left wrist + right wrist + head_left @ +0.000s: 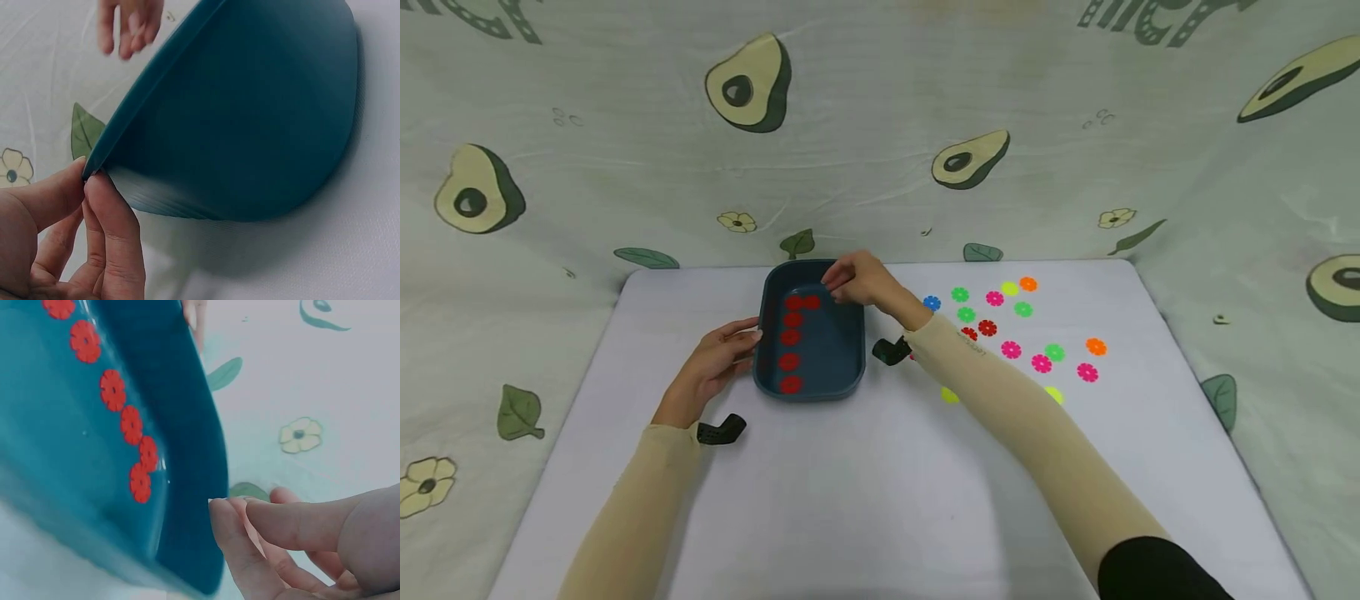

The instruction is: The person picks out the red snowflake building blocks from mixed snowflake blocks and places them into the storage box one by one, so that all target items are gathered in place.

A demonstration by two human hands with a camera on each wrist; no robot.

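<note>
A dark blue-green rectangular tray (831, 385) lies on the table. My left hand (711, 367) pinches its left rim between thumb and fingers, seen closely in the left wrist view. Several red notched plastic discs (790, 337) lie flat in the tray, in a line along its left side, with one disc (811, 302) beside the far end. My right hand (861, 279) is over the tray's far right corner, fingers loosely bent. In the right wrist view its thumb and fingertips (226, 512) are close together, with no disc visible between them.
Right of the tray, loose discs in pink, green (1055, 352), orange (1096, 347), yellow, blue (932, 302) and red (987, 327) are scattered on the white table (865, 500). My right forearm covers part of them. An avocado-print cloth (865, 167) hangs behind the table.
</note>
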